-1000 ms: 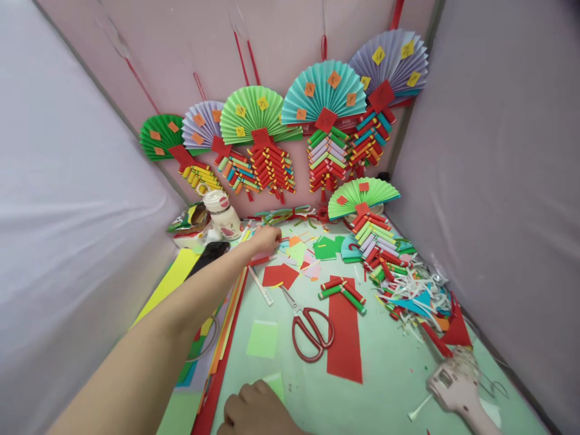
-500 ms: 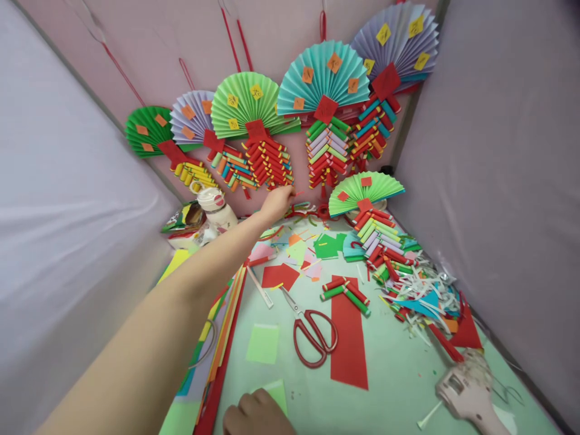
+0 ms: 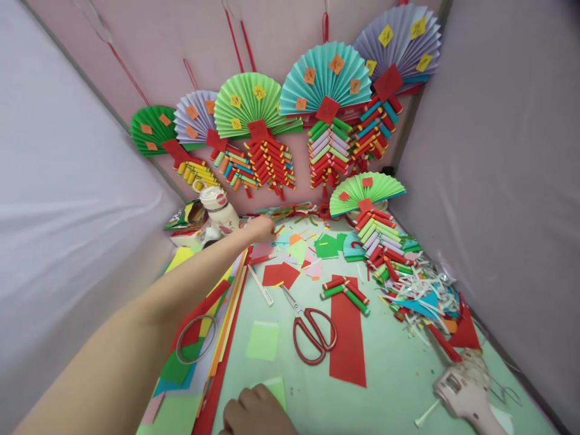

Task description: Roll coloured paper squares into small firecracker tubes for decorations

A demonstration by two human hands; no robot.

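Across the worktop point(image 3: 394, 356), our left hand point(image 3: 261, 228) has dropped back from in front of the wall point(image 3: 285, 30) to the paper scraps point(image 3: 297, 250), which suggests that the handling centres on those small pieces. Its fingers curl, but we cannot tell whether they grip anything. We see our right hand point(image 3: 256, 414) curled near us over the edge of a pale green sheet point(image 3: 276, 389), its palm hidden, so we cannot tell there either. Scissors point(image 3: 298, 307) lie between our hands, overlapping a red strip point(image 3: 348, 350); a bottle point(image 3: 220, 211) stands just beyond our left arm point(image 3: 190, 277).

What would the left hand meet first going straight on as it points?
Probably the bundle of coloured strips just beyond the left hand; depth is unclear, so it might pass above.
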